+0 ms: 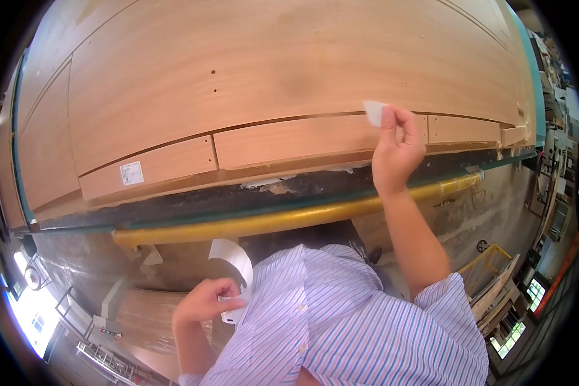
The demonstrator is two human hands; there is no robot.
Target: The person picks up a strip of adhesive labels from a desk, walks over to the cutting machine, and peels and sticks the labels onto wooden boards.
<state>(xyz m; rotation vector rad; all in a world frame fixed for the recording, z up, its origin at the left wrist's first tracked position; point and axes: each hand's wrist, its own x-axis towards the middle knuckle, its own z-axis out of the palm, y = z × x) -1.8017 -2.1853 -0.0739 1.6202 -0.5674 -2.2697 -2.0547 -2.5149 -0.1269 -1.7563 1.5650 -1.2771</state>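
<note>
My right hand (400,151) is raised over the front edge of a large wooden panel (289,71). Its thumb and finger pinch a small white label (374,113), slightly blurred. Low on the left, close to my shirt, my left hand (209,300) is closed around a curling strip of white labels (235,258); part of the strip is hidden by the fingers and shirt. A printed white label (132,173) is stuck on a wooden piece at the panel's lower left. Two small dark holes show in the panel's upper middle.
A yellow tube (264,223) runs along the bench's near edge, beneath a dark, stained strip. Stacked boards and a yellow-framed cart (486,264) stand at right. A wrapped brown stack (151,318) lies at lower left, near metal frames.
</note>
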